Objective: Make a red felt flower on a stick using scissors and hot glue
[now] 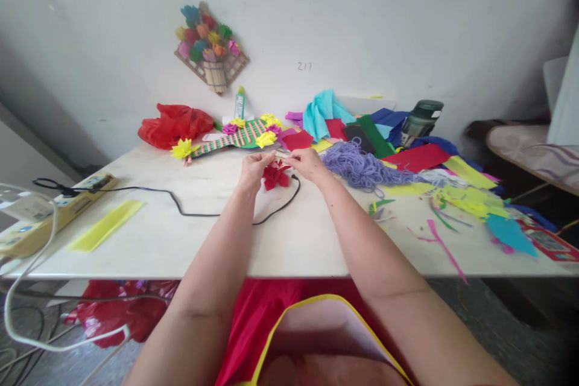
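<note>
Between my two hands, above the middle of the table, is a red crepe-paper flower with its petals hanging downward. My left hand pinches its upper left side with thumb and fingertips. From the other side, my right hand is closed at the flower's upper right, the fingertips pressed together. The fingers partly cover the flower's top, so its stem end is hard to make out. Just behind lies a green woven fan-shaped piece decorated with yellow and purple paper flowers.
A black cable runs across the table from the power strip. Purple yarn and coloured paper sheets pile at right, near a dark green bottle. A red plastic bag and a glue tube stand behind. A yellow strip lies left.
</note>
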A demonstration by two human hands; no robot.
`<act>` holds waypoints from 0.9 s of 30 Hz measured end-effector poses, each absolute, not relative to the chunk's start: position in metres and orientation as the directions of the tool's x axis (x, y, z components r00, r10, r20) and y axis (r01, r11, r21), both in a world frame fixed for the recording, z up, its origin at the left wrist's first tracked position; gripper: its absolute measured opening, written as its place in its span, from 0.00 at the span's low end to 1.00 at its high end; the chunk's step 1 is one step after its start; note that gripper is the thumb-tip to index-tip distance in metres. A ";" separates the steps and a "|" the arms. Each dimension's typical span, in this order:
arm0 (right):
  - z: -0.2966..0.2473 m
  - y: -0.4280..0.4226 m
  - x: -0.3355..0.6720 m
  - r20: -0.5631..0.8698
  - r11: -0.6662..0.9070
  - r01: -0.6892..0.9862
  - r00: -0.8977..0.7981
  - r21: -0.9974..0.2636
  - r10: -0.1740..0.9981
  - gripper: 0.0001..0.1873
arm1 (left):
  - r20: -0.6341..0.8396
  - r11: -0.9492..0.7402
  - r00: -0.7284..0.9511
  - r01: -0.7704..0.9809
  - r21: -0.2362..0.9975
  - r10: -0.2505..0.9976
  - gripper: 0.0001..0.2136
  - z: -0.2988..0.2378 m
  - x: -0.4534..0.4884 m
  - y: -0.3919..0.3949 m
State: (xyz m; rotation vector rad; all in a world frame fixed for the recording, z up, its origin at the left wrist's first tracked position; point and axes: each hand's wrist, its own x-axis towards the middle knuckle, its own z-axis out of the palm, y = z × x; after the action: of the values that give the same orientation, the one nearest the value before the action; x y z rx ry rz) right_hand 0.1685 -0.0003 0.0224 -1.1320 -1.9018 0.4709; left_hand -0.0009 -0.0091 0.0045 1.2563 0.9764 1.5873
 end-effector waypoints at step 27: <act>0.029 -0.013 0.171 0.207 0.268 0.148 -0.334 -0.952 0.920 0.21 | 0.354 -0.353 0.082 -0.020 0.935 0.932 0.26 0.010 -0.003 -0.018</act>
State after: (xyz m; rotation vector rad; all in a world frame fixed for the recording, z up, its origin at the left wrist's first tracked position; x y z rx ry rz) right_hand 0.1714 -0.0126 0.0289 -0.9896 -1.6931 1.1487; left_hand -0.0031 -0.0181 0.0102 1.5046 0.9486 1.4046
